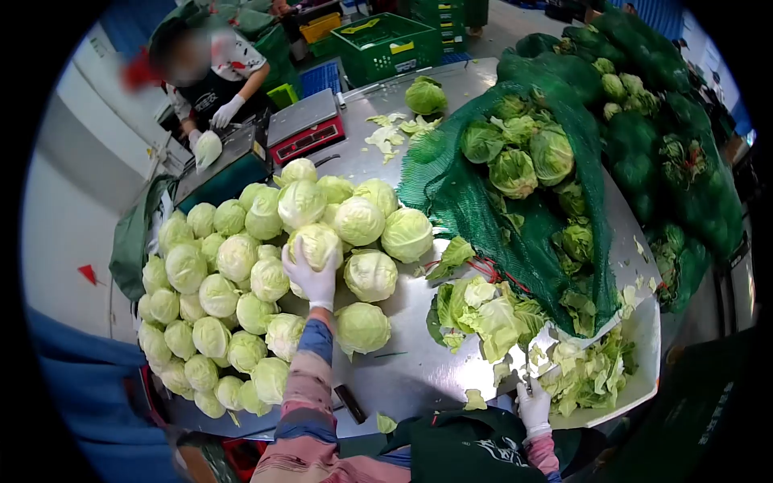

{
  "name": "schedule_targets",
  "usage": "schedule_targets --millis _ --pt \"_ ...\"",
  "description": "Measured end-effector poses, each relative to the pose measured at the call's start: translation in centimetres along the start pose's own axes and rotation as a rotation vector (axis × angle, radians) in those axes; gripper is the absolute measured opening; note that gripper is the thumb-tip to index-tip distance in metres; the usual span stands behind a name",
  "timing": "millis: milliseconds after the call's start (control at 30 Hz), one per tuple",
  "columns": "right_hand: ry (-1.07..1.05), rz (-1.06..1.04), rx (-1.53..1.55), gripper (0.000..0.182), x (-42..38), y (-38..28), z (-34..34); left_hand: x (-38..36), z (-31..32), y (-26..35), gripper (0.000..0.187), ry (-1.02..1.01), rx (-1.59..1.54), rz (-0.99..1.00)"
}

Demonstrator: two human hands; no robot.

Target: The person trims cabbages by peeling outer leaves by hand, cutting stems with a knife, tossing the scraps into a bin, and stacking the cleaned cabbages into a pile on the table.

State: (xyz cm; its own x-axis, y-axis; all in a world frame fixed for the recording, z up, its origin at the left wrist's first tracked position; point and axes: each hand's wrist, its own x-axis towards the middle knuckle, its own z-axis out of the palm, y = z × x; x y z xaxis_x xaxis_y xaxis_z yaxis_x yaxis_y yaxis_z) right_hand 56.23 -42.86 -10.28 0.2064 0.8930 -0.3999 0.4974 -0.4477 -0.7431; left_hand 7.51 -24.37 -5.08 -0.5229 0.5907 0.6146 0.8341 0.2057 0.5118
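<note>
My left hand (310,274), in a white glove, reaches over the heap with its fingers round a trimmed pale cabbage (317,241). Other cabbages (370,275) lie close beside it on the metal table. My right hand (533,409), also gloved, is near the table's front edge, closed on a knife (528,372); only a little of the thin blade shows, pointing away from me. Ahead of the knife lies a pile of loose green leaves (491,318). The knife's handle is hidden in my fingers.
A green mesh sack (451,173) with untrimmed cabbages (512,173) lies open at right. A leaf-filled bin (640,386) stands front right, full sacks (636,153) beyond. A red scale (307,133) sits at back; a co-worker (221,88) holds a cabbage there. A dark bar-shaped object (349,404) lies in front.
</note>
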Motion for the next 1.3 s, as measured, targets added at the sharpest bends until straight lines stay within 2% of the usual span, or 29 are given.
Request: schedule_targets --millis 100,167,233,300,333,367,400,433,467,500,533,567,600,633,733,767,833,867,900,933,1000,1133,1167,1200,1267,1300 --pt "0.017 -0.047 -0.056 0.027 -0.1 1.1 -0.3 3.7 3.6 -3.2 0.076 0.141 -0.050 -0.080" --pt "0.035 -0.047 -0.096 0.026 -0.3 1.9 -0.4 6.7 4.9 -5.1 0.080 0.140 0.029 -0.163" --pt "0.093 -0.001 0.009 0.023 -0.2 3.3 0.0 9.0 6.3 -8.1 0.082 0.124 0.089 -0.191" --pt "0.116 0.032 0.004 0.023 -0.4 3.8 0.0 10.0 6.9 -10.8 0.086 0.089 0.194 -0.307" --pt "0.120 0.050 -0.013 0.022 -0.5 4.1 0.1 10.4 6.9 -10.8 0.086 0.077 0.189 -0.295" --pt "0.165 -0.118 -0.048 0.021 -0.4 4.7 0.4 10.6 6.8 -10.9 0.087 -0.038 0.255 -0.241" --pt "0.161 -0.104 -0.048 0.021 -0.4 5.1 0.8 10.6 6.4 -11.3 0.088 -0.155 0.329 -0.188" --pt "0.169 -0.160 -0.111 0.022 -0.2 5.5 1.4 10.5 5.4 -7.9 0.092 -0.208 0.453 -0.321" --pt "0.169 -0.217 -0.180 0.022 -0.3 5.6 1.5 10.0 5.4 -7.1 0.090 -0.140 0.376 -0.157" --pt "0.138 -0.055 -0.134 0.026 -0.7 2.5 1.3 8.9 5.0 -6.7 0.087 -0.072 0.301 -0.003" --pt "0.115 -0.053 -0.148 0.026 -0.4 2.3 1.5 6.5 3.2 -3.0 0.079 -0.110 0.166 0.170" --pt "0.090 -0.043 -0.139 0.027 -0.2 2.5 1.8 3.2 0.5 1.2 0.071 -0.244 0.013 0.247" --pt "0.064 -0.030 -0.129 0.028 0.0 2.3 2.1 0.2 -1.4 3.7 0.068 -0.351 -0.123 0.409" --pt "0.009 0.016 -0.131 0.030 -0.1 -0.4 1.5 -3.3 -3.7 7.0 0.066 -0.521 -0.067 0.405" --pt "0.003 -0.079 -0.112 0.031 0.2 -0.4 1.9 -11.2 -7.3 9.4 0.064 -1.000 -0.036 0.758" --pt "-0.008 -0.077 -0.164 0.032 0.4 0.2 2.0 -12.4 -6.9 8.0 0.064 -1.003 -0.041 0.752" --pt "0.032 -0.148 -0.203 0.029 0.7 1.3 2.3 -14.4 -4.6 3.6 0.067 -1.008 0.260 1.092" --pt "0.070 -0.220 -0.236 0.026 0.7 1.7 2.2 -14.0 -4.5 2.8 0.067 -1.007 0.242 1.100" --pt "0.108 -0.280 -0.272 0.027 0.7 1.8 2.0 -12.8 -4.0 2.0 0.065 -0.971 0.355 1.110" --pt "0.116 -0.253 -0.219 0.028 0.8 2.1 2.0 -11.5 -3.5 1.2 0.063 -0.931 0.464 1.120" --pt "0.071 -0.168 -0.218 0.029 0.5 1.1 1.3 -6.8 -4.3 0.2 0.059 -1.144 0.372 0.931" --pt "0.202 -0.420 -0.321 0.031 0.6 1.2 1.2 -4.3 -4.9 -1.6 0.054 -1.085 0.486 1.121" --pt "0.099 -0.220 -0.211 0.037 0.7 2.0 1.4 -3.8 -4.7 -0.9 0.052 -1.067 0.537 1.179" --pt "0.112 -0.214 -0.206 0.037 0.7 2.3 1.5 -3.8 -4.7 0.0 0.052 -1.061 0.531 1.194" --pt "0.178 -0.165 -0.132 0.046 1.5 1.9 1.9 -3.7 -5.1 5.9 0.053 -1.353 0.100 0.385" --pt "0.176 -0.219 -0.178 0.057 1.8 0.0 1.3 -3.9 -3.6 7.4 0.054 -1.209 -0.120 0.436"
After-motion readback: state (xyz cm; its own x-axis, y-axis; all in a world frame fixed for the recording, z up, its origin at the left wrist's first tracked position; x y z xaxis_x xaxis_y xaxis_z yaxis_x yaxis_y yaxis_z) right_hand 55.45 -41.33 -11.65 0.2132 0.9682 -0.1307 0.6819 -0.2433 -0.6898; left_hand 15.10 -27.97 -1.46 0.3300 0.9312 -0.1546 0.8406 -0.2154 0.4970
